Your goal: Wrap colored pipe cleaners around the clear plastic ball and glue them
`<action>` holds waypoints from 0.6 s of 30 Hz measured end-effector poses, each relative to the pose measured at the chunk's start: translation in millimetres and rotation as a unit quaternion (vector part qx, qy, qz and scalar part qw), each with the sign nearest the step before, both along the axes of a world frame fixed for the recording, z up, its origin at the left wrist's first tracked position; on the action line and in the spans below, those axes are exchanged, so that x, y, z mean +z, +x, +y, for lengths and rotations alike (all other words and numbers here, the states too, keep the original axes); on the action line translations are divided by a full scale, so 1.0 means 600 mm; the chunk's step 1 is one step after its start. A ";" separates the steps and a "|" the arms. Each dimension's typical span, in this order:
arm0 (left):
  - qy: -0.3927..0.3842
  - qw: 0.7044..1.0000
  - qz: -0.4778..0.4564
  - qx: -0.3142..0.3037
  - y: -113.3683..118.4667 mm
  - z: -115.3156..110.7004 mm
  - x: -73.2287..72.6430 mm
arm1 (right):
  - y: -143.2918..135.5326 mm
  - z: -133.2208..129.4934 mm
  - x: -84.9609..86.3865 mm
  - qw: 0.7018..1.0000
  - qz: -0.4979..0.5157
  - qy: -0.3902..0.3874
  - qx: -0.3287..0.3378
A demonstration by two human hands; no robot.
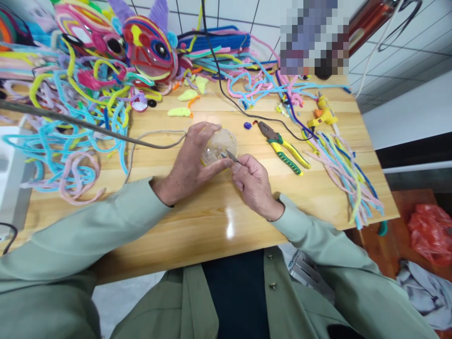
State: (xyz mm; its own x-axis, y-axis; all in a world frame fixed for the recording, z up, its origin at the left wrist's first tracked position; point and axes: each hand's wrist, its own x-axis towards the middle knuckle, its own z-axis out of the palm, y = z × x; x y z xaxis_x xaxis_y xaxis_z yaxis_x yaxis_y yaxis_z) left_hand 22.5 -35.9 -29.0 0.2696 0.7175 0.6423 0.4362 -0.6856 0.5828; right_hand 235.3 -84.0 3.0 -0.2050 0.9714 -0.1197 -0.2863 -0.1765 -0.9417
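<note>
We hold a clear plastic shell [228, 138] in our left hand [192, 157]; our right hand [252, 181], near the pliers [274, 137], pinches a pointed metal tool [232, 157].

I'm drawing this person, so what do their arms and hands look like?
They have long, loose, grey-green sleeves, plain as far as I can see, reaching about to the wrists. The left hand and right hand are bare, without gloves.
</note>
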 end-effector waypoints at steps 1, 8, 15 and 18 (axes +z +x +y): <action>-0.004 1.000 0.003 0.003 0.000 0.000 0.000 | 0.001 0.002 0.001 1.000 0.001 0.000 0.005; -0.046 0.998 0.037 -0.014 -0.015 0.016 0.003 | 0.034 0.033 0.016 0.996 -0.036 0.003 0.082; -0.061 0.996 0.051 -0.035 -0.026 0.028 0.018 | 0.052 0.045 0.030 0.991 -0.063 0.009 0.116; -0.061 0.996 0.037 -0.062 -0.026 0.027 0.026 | 0.053 0.047 0.030 0.991 -0.060 0.009 0.120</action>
